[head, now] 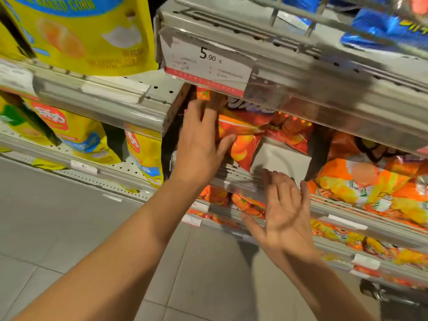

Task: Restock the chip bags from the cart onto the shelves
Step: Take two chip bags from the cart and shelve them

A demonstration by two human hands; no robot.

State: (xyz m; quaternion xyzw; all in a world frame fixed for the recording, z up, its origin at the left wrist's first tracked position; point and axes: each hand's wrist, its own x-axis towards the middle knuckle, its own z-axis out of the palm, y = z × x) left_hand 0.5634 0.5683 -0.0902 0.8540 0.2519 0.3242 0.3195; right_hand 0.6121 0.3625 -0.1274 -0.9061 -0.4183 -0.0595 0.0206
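Reaching under the price tag (206,66) marked 5.90, the person's left hand (201,144) lies against an orange chip bag (240,140) standing on the shelf (278,156) directly below that tag. The fingers are spread along the bag's left side and the thumb presses its front face; the bag leans slightly to the right. The right hand (284,212) hovers below and to the right of the tag, in front of the shelf's front rail, palm turned toward the shelf, fingers straight and slightly apart, holding nothing. Further right of the tag, on the same shelf, lie orange and yellow bags (361,184). Lower shelves beneath it carry more orange bags. Left of the tag, a neighbouring bay holds yellow bags (88,35), one reading "baked corn". Above the tag, blue bags (384,28) sit behind a wire rail. The floor below is grey tile.
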